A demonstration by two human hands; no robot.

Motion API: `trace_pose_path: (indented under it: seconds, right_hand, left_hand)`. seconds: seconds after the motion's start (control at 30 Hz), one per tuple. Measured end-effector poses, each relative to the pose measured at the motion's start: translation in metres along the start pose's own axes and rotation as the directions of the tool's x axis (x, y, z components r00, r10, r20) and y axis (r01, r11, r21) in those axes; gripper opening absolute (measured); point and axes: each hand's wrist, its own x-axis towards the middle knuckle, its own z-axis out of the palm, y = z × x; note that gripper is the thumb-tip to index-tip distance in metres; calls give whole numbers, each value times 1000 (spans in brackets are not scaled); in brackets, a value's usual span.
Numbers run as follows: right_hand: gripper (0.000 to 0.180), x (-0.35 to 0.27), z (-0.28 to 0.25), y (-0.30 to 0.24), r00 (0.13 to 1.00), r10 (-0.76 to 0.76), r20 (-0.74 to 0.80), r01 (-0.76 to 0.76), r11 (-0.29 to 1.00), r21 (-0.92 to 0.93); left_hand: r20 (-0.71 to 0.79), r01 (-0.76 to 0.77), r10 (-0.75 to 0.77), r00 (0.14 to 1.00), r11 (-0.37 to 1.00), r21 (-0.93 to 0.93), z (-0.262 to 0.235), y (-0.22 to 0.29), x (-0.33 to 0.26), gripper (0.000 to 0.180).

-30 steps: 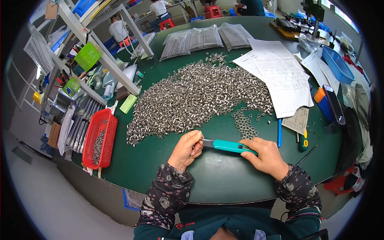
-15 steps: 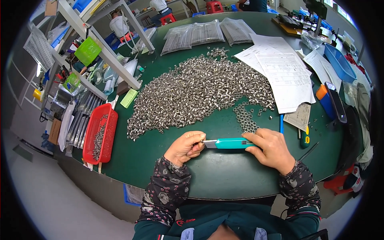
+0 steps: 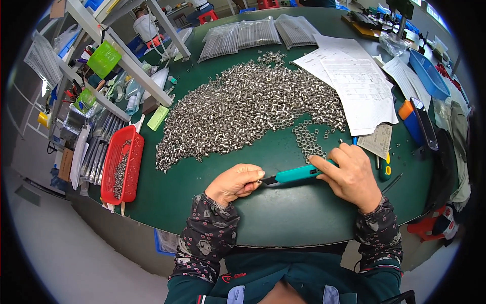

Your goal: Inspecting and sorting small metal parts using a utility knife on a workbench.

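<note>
My right hand (image 3: 349, 175) is closed around a teal utility knife (image 3: 296, 175), held tilted with its right end higher. The knife's dark blade (image 3: 270, 180) points left, its tip at the fingertips of my left hand (image 3: 233, 183). Thumb and forefinger of that hand pinch a small metal part (image 3: 260, 181), mostly hidden by the fingers. Beyond both hands spreads a large heap of small metal sleeves (image 3: 243, 109). A patch of small rings (image 3: 306, 139) lies flat just beyond my right hand.
A red basket (image 3: 132, 167) with metal pieces stands at the left table edge, near a light green block (image 3: 158, 117). Bagged rods (image 3: 253, 34) lie at the far side. Papers (image 3: 354, 86), a phone (image 3: 424, 124) and a yellow-green handled tool (image 3: 386, 169) are on the right.
The knife has turned from nearly level to tilted, its right end raised, and the blade now looks dark instead of bright. My right hand has moved up and slightly right.
</note>
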Motion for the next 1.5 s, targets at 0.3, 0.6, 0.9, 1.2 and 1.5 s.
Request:
trace_pose_path:
  seconds: [0.3,0.6,0.9,1.2,1.5]
  right_hand:
    - [31,-2,-1,2,991,-109,-78,89,971,-222]
    - [34,-4,5,4,976,-120,-184,70,964,-256]
    - [28,-11,24,-6,948,318,28,-311,902,300]
    - [25,-15,38,-7,885,396,246,-466,742,482]
    - [27,-16,39,-5,855,384,347,-518,654,552]
  left_hand:
    - [-45,69,-65,997,993,99,8,2,1,29]
    - [-43,-39,38,998,999,-32,4,-3,4,24]
    - [-186,-406,365,912,865,-295,-5,-10,12,11]
    - [-181,-489,456,871,839,-239,-6,-12,17,11]
    - [-218,-507,476,852,854,-117,-1,-13,17,10]
